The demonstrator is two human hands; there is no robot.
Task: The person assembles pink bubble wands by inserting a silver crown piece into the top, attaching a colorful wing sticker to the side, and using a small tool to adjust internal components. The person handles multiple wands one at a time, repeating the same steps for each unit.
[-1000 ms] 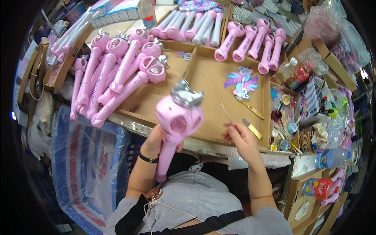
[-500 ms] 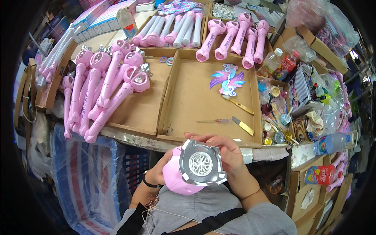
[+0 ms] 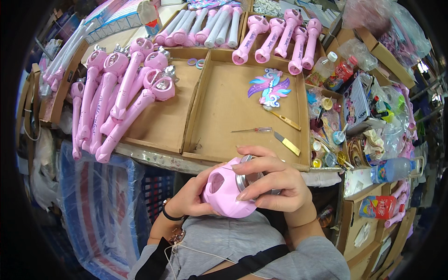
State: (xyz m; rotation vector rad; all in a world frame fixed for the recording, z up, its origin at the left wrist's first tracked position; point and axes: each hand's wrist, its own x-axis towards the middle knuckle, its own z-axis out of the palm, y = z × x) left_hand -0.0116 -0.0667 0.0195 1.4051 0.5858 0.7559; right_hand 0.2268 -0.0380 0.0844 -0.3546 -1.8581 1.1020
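In front of my body, a pink rounded plastic toy piece [image 3: 229, 201] is tilted so that an oval opening in its side faces up. My left hand [image 3: 192, 193] is closed around its left side. A silver ring-shaped cap [image 3: 241, 181] sits on the piece's right end, and my right hand [image 3: 282, 184] has its fingers wrapped over that cap. Those fingers partly hide the cap. Beyond the hands, a screwdriver [image 3: 259, 129], a yellow-handled blade [image 3: 287, 143], a brush [image 3: 284, 119] and a purple-blue winged ornament [image 3: 270, 88] lie in a cardboard tray [image 3: 219, 112].
Several pink wands [image 3: 109, 95] are piled at the left of the bench. White-and-pink handles [image 3: 205, 28] and more pink wands [image 3: 289, 39] fill the far trays. Bottles [image 3: 343, 72] and paint pots [image 3: 329, 158] stand on the right. A plastic-lined blue crate [image 3: 100, 210] is at lower left.
The pink piece has turned, so the cap's patterned face no longer shows and the side opening does. My right hand has moved from beside the cap to over it.
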